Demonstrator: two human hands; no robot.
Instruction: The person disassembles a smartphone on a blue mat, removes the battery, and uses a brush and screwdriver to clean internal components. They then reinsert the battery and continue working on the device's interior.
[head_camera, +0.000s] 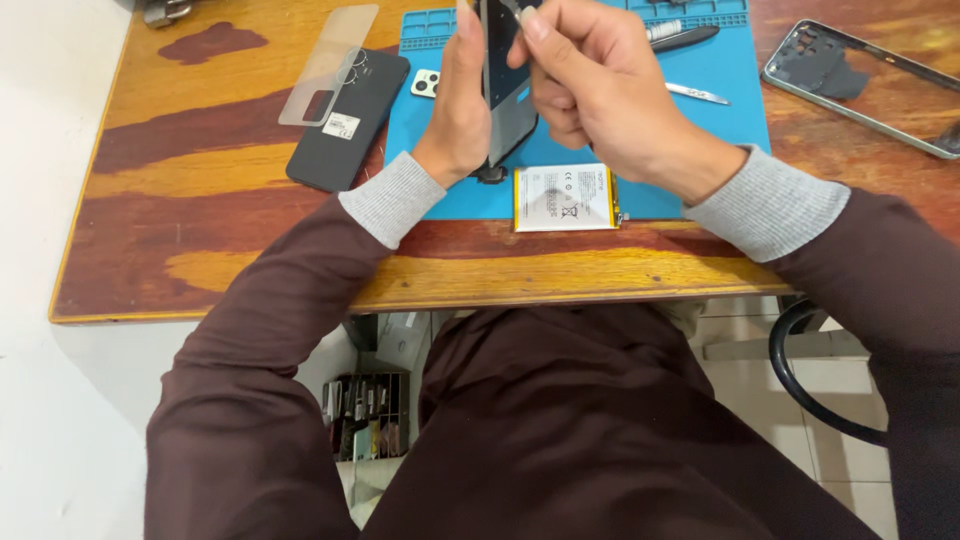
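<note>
Both hands are clamped on the upright phone panel (503, 90): left hand (462, 105) at 9 o'clock, right hand (590, 85) at 3 o'clock; long axis runs 12-to-6.

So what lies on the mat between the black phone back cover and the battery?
In the head view, the left hand stands between the black back cover and battery, steadying an upright phone panel; a small camera module lies behind.
</note>
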